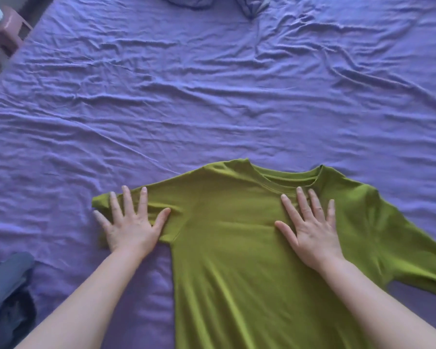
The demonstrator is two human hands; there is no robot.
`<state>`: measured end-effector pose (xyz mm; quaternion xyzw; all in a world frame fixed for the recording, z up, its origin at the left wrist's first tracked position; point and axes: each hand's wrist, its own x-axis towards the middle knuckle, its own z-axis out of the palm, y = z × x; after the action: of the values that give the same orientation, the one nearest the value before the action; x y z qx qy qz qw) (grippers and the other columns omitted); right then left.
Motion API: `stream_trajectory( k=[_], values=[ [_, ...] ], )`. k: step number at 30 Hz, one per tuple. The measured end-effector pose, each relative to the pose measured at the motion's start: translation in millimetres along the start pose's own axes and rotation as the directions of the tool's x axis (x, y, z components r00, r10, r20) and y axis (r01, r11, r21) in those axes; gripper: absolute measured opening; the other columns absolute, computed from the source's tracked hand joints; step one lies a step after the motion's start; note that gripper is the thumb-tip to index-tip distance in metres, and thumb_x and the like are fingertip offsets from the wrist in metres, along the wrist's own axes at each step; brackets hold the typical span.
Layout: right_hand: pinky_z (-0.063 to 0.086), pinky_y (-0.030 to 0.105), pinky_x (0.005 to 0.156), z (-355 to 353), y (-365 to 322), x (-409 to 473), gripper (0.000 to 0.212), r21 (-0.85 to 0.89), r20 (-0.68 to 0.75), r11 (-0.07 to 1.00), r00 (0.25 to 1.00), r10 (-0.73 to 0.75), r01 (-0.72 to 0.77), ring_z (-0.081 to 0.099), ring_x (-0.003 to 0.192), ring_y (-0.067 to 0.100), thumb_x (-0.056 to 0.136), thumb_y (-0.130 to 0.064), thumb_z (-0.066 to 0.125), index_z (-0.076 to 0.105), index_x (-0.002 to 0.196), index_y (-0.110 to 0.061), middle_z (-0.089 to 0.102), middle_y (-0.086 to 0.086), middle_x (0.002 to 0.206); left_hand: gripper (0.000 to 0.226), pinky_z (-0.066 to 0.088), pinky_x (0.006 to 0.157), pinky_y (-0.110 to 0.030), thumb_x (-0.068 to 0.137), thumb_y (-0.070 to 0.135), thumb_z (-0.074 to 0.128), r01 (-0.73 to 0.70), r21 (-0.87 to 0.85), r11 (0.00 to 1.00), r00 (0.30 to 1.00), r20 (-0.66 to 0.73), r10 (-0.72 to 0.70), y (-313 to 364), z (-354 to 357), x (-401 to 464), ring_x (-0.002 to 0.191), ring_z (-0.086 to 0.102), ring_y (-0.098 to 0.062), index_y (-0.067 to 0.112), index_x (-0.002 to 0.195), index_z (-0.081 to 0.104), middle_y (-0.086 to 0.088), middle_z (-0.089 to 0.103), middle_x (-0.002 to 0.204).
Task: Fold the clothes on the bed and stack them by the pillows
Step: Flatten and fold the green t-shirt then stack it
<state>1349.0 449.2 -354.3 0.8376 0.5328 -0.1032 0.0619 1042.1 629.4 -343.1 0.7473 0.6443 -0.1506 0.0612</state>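
Note:
An olive-green T-shirt point(227, 248) lies spread flat, collar away from me, on the purple bed sheet point(186, 96). My left hand point(131, 222) presses flat on the shirt's left sleeve, fingers spread. Just below the collar, my right hand point(310, 230) rests flat on the chest with straight fingers. The right sleeve stretches out toward the right edge of the view. The shirt's hem runs out of the bottom of the frame.
A crumpled grey-blue garment point(8, 293) lies at the lower left on the bed. More purple-grey fabric point(212, 2) is bunched at the far top edge. A pink stool point(8, 34) stands beside the bed at the upper left.

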Motion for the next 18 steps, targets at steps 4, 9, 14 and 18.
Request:
stream_trajectory(
  k=[4,9,14,18],
  values=[
    [-0.017,0.050,0.113,0.4,11.8,-1.0,0.071,0.085,0.018,0.996,0.999,-0.035,0.033,-0.016,0.144,0.019,0.080,-0.073,-0.008,-0.009,0.143,-0.040,-0.013,-0.005,0.155,0.076,-0.008,0.113,-0.057,0.087,0.071,0.009,-0.344,-0.026,0.939,0.924,-0.188,0.334,84.0,-3.0,-34.1,0.146,-0.012,-0.026,0.028,0.149,0.003,-0.003,-0.012,0.157],
    [-0.004,0.048,0.116,-5.4,58.1,-29.7,0.065,0.171,-0.019,0.982,0.996,0.085,-0.081,0.001,0.146,0.021,0.091,-0.056,0.010,0.024,0.147,-0.026,0.014,0.002,0.157,0.066,-0.013,0.113,-0.057,0.089,0.063,0.002,-0.743,-0.004,0.669,0.666,-0.101,0.739,214.5,10.9,-106.7,0.141,-0.024,-0.025,0.035,0.149,0.005,0.001,-0.011,0.157],
    [0.008,0.052,0.114,-5.9,140.4,-70.9,0.079,0.062,0.060,0.994,0.994,0.087,-0.091,0.012,0.144,0.026,0.084,-0.066,-0.009,0.025,0.146,-0.029,0.019,0.003,0.155,0.062,-0.027,0.105,-0.055,0.094,0.060,0.011,-0.851,0.024,0.525,0.525,0.005,0.851,290.7,19.4,-140.2,0.141,-0.027,-0.025,0.034,0.150,0.000,-0.001,-0.013,0.159],
    [0.026,0.056,0.107,-10.9,182.5,-88.9,0.072,0.058,0.031,0.985,0.986,0.163,-0.164,0.036,0.135,0.032,0.091,-0.058,0.007,0.047,0.136,-0.019,0.042,0.010,0.145,0.064,-0.026,0.105,-0.055,0.095,0.060,0.015,-0.904,0.089,0.418,0.423,0.047,0.905,327.1,18.1,-152.1,0.144,-0.019,-0.026,0.032,0.150,0.000,-0.001,-0.010,0.159]
  ],
)
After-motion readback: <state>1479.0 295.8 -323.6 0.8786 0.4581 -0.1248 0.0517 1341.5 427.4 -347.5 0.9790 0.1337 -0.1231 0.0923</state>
